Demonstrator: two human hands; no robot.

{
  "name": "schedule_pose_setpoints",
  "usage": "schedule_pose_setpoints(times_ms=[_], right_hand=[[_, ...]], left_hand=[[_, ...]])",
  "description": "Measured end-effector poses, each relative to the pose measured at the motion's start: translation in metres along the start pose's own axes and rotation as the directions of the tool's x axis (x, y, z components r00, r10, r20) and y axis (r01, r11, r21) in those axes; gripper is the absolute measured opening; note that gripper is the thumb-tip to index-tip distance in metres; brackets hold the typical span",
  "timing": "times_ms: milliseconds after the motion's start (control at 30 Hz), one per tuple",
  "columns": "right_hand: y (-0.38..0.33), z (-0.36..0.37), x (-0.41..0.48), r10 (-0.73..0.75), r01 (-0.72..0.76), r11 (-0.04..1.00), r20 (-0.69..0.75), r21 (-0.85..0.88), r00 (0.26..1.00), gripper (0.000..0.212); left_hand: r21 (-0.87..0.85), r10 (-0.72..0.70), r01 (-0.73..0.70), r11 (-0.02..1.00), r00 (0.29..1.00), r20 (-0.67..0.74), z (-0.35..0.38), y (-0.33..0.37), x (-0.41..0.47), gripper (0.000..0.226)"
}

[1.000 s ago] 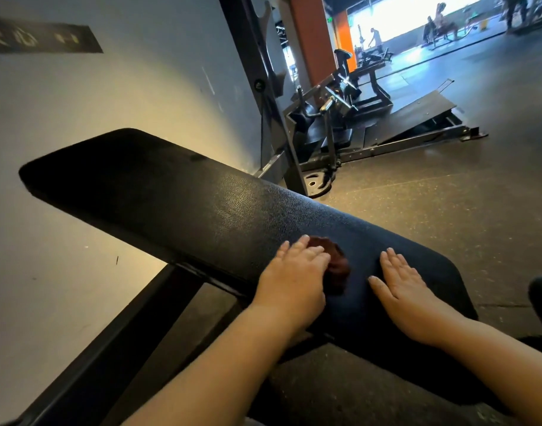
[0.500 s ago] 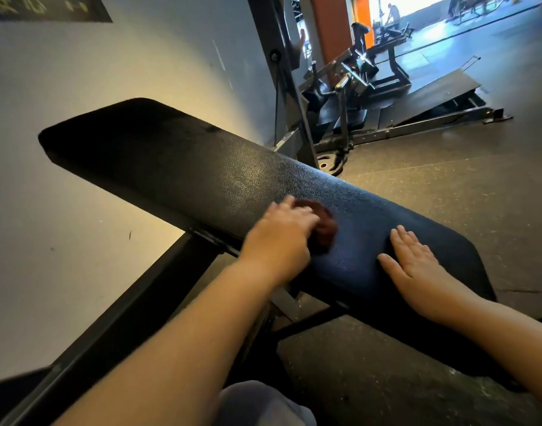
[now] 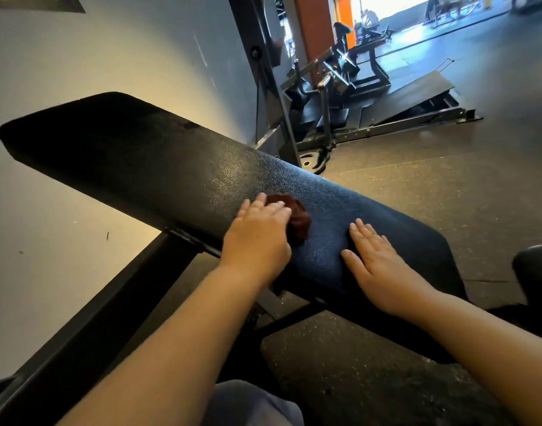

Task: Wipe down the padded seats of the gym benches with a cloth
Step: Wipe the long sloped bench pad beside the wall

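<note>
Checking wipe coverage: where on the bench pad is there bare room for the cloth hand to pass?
The long bare stretch of the bench pad runs from the left hand and dark red cloth up to the pad's far end by the wall. A narrow bare strip lies between cloth and right hand. The near end is crowded by both hands.

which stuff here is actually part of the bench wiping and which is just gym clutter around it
Part of the job:
- dark red cloth, under the left hand
- black bench pad
- right hand, flat on the pad

Just around:
- leg machine behind
- black ramp platform on the floor
- orange pillar
</note>
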State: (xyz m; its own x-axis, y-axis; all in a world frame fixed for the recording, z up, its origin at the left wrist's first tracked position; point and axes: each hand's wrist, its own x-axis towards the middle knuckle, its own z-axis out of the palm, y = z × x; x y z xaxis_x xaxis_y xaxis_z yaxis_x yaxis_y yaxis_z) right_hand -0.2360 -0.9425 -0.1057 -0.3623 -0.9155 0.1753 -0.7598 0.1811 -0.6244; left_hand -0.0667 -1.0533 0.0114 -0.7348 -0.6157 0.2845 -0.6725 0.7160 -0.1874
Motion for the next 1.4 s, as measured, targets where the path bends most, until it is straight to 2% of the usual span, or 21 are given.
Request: schedule_pose_setpoints(times_ms=[67, 133, 233, 300, 367, 433, 500, 567, 600, 667, 733, 800, 867, 933, 1000, 1100, 1167, 1267, 1400], right_hand=[[0.001, 0.002, -0.001, -0.005, 0.005, 1.0, -0.003, -0.008, 1.0, 0.067], [0.003, 0.003, 0.0, -0.004, 0.004, 1.0, -0.012, -0.011, 1.0, 0.067], [0.004, 0.002, 0.0, -0.001, 0.001, 1.0, -0.004, -0.005, 1.0, 0.065], [0.006, 0.0, 0.001, -0.015, 0.015, 1.0, 0.009, 0.017, 1.0, 0.063], [0.008, -0.002, 0.002, -0.025, 0.025, 1.0, 0.027, 0.018, 0.999, 0.063], [0.009, -0.003, 0.002, -0.027, 0.027, 1.0, 0.042, 0.003, 0.999, 0.065], [0.01, -0.003, 0.001, -0.033, 0.033, 0.999, 0.045, -0.002, 0.998, 0.066], [0.011, -0.003, -0.001, -0.038, 0.038, 0.999, 0.034, 0.0, 0.999, 0.066], [0.011, -0.002, -0.001, -0.039, 0.039, 0.999, 0.026, 0.006, 0.999, 0.066], [0.01, 0.0, -0.002, -0.039, 0.039, 0.999, 0.002, 0.031, 0.999, 0.065], [0.007, 0.001, -0.003, -0.042, 0.043, 0.998, -0.019, 0.048, 0.999, 0.064], [0.006, 0.001, -0.004, -0.044, 0.045, 0.998, -0.02, 0.047, 0.999, 0.063], [0.006, 0.001, -0.005, -0.053, 0.053, 0.997, -0.013, 0.055, 0.999, 0.063], [0.007, 0.001, -0.005, -0.05, 0.052, 0.995, -0.021, 0.083, 0.999, 0.063], [0.01, 0.0, -0.004, -0.029, 0.032, 0.994, -0.028, 0.107, 0.999, 0.061], [0.021, 0.001, -0.002, 0.059, -0.057, 0.994, -0.012, 0.096, 0.998, 0.061], [0.028, -0.001, 0.001, 0.161, -0.16, 0.982, 0.002, 0.101, 0.987, 0.062], [0.036, -0.005, 0.003, 0.289, -0.29, 0.952, 0.021, 0.101, 0.957, 0.062], [0.04, -0.003, -0.007, 0.288, -0.287, 0.954, 0.008, 0.089, 0.958, 0.064]], left_hand=[[0.008, -0.16, 0.161, 0.987, 0.985, -0.065, -0.002, -0.005, 0.004, 0.057], [0.006, -0.188, 0.189, 0.982, 0.979, -0.084, 0.005, 0.016, -0.002, 0.059], [-0.045, 0.012, -0.013, 0.999, 0.999, -0.034, 0.019, 0.061, -0.019, 0.066], [-0.054, 0.165, -0.163, 0.985, 0.986, 0.034, 0.024, 0.072, -0.027, 0.072], [-0.03, 0.217, -0.216, 0.976, 0.974, 0.068, 0.019, 0.056, -0.022, 0.071], [0.004, 0.151, -0.151, 0.989, 0.988, 0.038, 0.013, 0.027, -0.013, 0.062], [-0.005, -0.039, 0.039, 0.999, 0.998, -0.056, 0.003, -0.006, -0.007, 0.056], [-0.047, -0.199, 0.194, 0.98, 0.97, -0.143, -0.004, -0.019, -0.01, 0.053], [-0.048, -0.227, 0.222, 0.974, 0.962, -0.154, -0.003, -0.014, -0.012, 0.054], [-0.03, -0.173, 0.171, 0.985, 0.974, -0.146, 0.003, 0.011, -0.019, 0.06], [-0.025, -0.047, 0.045, 0.999, 0.994, -0.097, 0.014, 0.039, -0.029, 0.065], [-0.021, 0.117, -0.118, 0.993, 0.992, -0.053, 0.024, 0.053, -0.037, 0.061], [-0.013, 0.185, -0.186, 0.983, 0.981, -0.058, 0.024, 0.045, -0.037, 0.055], [-0.014, 0.114, -0.115, 0.993, 0.991, -0.076, 0.016, 0.025, -0.028, 0.056], [-0.009, -0.05, 0.049, 0.999, 0.995, -0.086, 0.007, 0.004, -0.018, 0.056], [-0.048, -0.207, 0.202, 0.978, 0.969, -0.138, 0.001, 0.002, -0.017, 0.054], [-0.046, -0.168, 0.163, 0.986, 0.978, -0.123, 0.004, 0.023, -0.025, 0.059], [-0.031, -0.015, 0.013, 0.999, 0.998, -0.066, 0.015, 0.053, -0.039, 0.063], [0.008, 0.17, -0.17, 0.985, 0.985, -0.026, 0.022, 0.049, -0.044, 0.064]])
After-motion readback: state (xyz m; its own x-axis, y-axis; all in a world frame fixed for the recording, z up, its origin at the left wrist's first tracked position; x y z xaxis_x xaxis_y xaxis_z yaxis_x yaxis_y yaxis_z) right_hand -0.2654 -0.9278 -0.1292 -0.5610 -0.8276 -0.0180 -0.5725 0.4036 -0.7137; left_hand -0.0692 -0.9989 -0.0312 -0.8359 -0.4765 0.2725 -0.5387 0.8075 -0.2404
